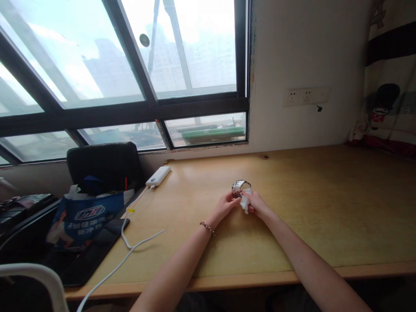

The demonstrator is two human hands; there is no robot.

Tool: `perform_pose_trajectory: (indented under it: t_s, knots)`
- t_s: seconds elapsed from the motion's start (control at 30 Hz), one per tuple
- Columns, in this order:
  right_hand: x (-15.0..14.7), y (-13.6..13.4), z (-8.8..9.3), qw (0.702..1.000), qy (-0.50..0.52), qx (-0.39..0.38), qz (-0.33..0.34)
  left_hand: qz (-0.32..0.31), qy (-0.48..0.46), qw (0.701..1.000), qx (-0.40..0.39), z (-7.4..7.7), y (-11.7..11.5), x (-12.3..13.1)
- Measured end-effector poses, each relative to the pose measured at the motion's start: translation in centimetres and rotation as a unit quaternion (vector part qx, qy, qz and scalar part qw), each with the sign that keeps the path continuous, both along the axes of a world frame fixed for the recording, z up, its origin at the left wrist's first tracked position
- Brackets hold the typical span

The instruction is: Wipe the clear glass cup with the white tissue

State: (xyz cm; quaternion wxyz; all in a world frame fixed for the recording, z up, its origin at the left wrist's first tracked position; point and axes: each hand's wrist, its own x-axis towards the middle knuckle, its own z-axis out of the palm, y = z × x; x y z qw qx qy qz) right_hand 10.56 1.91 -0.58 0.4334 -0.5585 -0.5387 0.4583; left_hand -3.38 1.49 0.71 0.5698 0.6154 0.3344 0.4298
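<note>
Clear faceted piece (239,185), prob. glass, is mid-worktop (325,208) (can't tell if lifted), L hand (225,205) clamped on its near-left side, R hand (260,206) on white tissue (245,205) against it; likely light, stiff, slick, fragile, so hold outer wall w/ low force.

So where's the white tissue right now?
In the head view, it's just right of centre, above the desk: the white tissue is in the right hand, up against the glass.
</note>
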Motion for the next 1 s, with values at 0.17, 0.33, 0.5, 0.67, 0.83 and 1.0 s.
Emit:
perform_pose_trajectory:
  t_s: [0.17, 0.33, 0.5, 0.67, 0.83, 1.0]
  knots:
    - [0.3, 0.4, -0.1, 0.997, -0.082, -0.007, -0.003, 0.008, -0.032, 0.999, -0.038, -0.5, 0.4, -0.4]
    - [0.6, 0.9, -0.4, 0.963, -0.237, 0.114, -0.06, 0.038, -0.029, 0.997, -0.058, -1.0, 0.8, -0.6]
    - [0.7, 0.8, -0.2, 0.943, -0.297, 0.14, -0.058, 0.052, -0.023, 0.996, -0.071, -1.0, 0.8, -0.6]
    - [0.8, 0.4, 0.3, 0.926, -0.336, 0.162, -0.057, 0.054, -0.03, 0.995, -0.072, -1.0, 0.7, -0.6]
    - [0.9, 0.2, 0.6, 0.913, -0.356, 0.185, -0.077, 0.049, -0.041, 0.995, -0.072, -1.4, 0.9, -0.7]
    - [1.0, 0.4, 0.8, 0.945, -0.271, 0.17, -0.075, 0.081, -0.031, 0.994, -0.072, -1.8, 1.1, -0.8]
